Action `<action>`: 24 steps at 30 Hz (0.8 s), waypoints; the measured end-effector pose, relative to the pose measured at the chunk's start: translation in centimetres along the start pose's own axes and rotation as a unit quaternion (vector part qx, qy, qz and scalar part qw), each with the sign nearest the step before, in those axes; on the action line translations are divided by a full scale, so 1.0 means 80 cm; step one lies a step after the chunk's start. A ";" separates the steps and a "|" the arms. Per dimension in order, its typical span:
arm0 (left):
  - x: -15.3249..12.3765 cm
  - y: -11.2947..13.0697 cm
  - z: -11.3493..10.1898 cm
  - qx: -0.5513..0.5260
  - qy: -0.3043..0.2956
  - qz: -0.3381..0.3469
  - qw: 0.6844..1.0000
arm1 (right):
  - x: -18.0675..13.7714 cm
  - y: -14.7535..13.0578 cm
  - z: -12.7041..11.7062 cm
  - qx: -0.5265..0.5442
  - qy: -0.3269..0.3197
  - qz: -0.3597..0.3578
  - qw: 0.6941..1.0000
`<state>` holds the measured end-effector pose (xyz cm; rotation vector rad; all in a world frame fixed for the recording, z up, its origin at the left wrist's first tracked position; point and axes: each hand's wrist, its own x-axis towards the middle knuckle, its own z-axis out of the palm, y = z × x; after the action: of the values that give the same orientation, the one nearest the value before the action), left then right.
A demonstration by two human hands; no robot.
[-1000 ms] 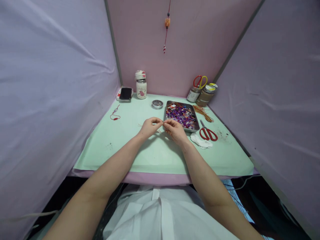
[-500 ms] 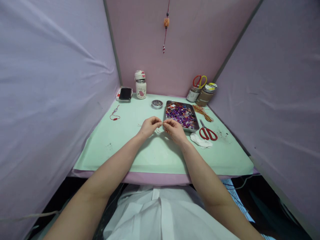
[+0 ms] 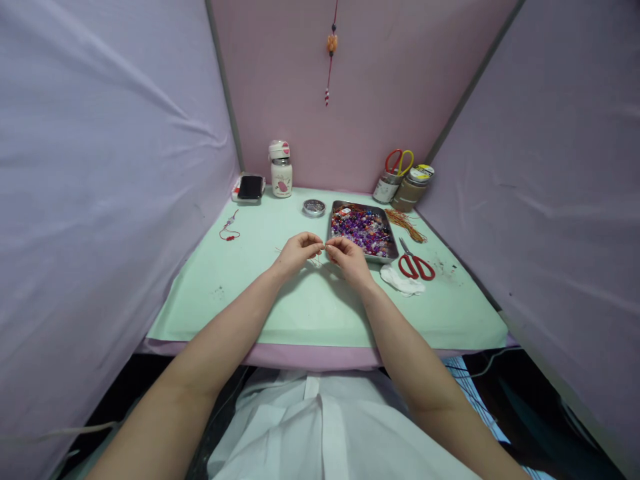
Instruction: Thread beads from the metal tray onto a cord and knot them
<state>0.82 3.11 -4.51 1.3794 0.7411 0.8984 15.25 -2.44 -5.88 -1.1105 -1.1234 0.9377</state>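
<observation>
My left hand (image 3: 297,254) and my right hand (image 3: 349,259) meet fingertip to fingertip over the middle of the pale green table mat (image 3: 320,313). Both pinch a thin cord (image 3: 317,259) whose loose ends trail below and left of the fingers. Whether a bead sits between the fingertips is too small to tell. Just right of my right hand lies a metal tray (image 3: 390,252) holding purple, red and white beads (image 3: 363,231).
Red scissors (image 3: 414,264) and a white wad (image 3: 403,283) lie right of the tray. Orange cords (image 3: 406,225), two jars (image 3: 404,187), a small tin (image 3: 314,207), a bottle (image 3: 281,171), a phone (image 3: 250,188) and a beaded string (image 3: 229,228) stand farther back. Cloth walls enclose three sides.
Both hands stay pinched together at the same spot; the fingers shift only slightly on the cord.
</observation>
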 end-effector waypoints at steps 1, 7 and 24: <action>-0.001 0.001 0.000 0.004 0.004 -0.001 1.000 | 0.000 0.000 0.000 -0.005 0.001 -0.001 1.000; -0.004 0.008 0.002 0.024 0.013 -0.009 1.000 | 0.001 0.004 0.000 -0.021 0.002 -0.008 1.000; 0.000 0.002 0.000 0.024 0.015 0.008 1.000 | 0.002 0.007 -0.001 -0.027 -0.003 -0.014 1.000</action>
<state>0.78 3.12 -4.39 1.4189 0.7790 0.9207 15.34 -2.22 -6.42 -1.1333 -1.1720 0.8930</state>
